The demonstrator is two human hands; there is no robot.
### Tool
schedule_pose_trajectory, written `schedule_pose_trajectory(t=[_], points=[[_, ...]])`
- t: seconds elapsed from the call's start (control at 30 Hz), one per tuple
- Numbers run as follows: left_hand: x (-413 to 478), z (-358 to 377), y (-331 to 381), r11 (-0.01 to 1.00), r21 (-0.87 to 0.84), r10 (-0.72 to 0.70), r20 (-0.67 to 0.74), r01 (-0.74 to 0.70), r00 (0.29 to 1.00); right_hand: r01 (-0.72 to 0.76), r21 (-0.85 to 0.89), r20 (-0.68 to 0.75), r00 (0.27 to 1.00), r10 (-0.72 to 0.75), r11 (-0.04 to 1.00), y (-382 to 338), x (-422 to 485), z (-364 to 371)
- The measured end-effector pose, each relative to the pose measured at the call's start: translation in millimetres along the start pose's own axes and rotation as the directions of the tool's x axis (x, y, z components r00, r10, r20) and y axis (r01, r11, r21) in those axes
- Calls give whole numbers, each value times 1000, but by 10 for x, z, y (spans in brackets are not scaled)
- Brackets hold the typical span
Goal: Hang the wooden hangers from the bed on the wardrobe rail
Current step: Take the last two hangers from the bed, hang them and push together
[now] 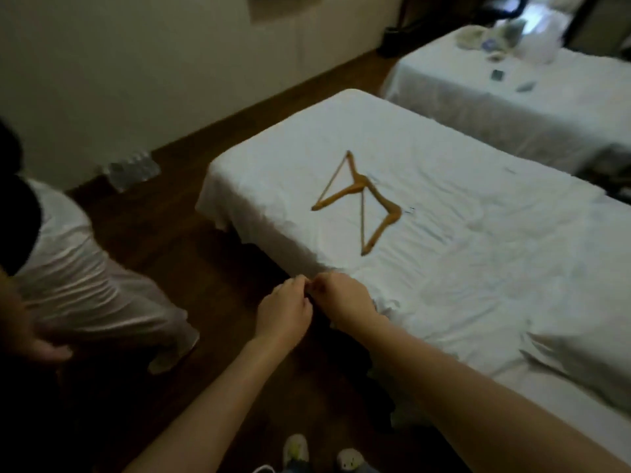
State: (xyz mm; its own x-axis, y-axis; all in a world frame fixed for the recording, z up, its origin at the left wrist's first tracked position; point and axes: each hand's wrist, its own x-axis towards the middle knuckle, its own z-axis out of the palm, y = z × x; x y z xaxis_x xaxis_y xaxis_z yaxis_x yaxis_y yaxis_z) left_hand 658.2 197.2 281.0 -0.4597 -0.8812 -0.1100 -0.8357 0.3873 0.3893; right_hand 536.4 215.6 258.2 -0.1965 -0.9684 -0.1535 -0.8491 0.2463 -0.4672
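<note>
The white-sheeted bed (461, 254) carries what look like two overlapping wooden hangers (358, 199).

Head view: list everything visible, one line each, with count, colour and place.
wooden hangers: two, orange-brown, overlapping on the near bed
near bed: one, white sheet, centre right
far bed: one, white, upper right, with small blurred items on it
water bottles: one pack, clear, on the floor by the wall
other person: one, white clothes, left
floor: dark wood
shoes: two, light, bottom edge
left hand: fingers curled, touching the right hand
right hand: fingers curled, at the bed's edge
</note>
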Motion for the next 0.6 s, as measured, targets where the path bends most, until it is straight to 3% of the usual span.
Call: schedule_pose_trajectory(t=[0.13,0.33,0.43,0.6], points=[[381,223,336,983,-10,184,112,-184,977,-231,43,-71,970,234,972,408,-58,-93],[910,614,809,910,-2,401,263,-415,877,-466,129,-123,868,480,875,1016,-31,-142],[1235,788,966,886,-4,442,309,-463,842,-511,130,-140,839,526,850,1277,159,-166],[1921,970,967,897,15,410,350,-443,842,-530,141,-112,830,546,836,1583,803,-158]])
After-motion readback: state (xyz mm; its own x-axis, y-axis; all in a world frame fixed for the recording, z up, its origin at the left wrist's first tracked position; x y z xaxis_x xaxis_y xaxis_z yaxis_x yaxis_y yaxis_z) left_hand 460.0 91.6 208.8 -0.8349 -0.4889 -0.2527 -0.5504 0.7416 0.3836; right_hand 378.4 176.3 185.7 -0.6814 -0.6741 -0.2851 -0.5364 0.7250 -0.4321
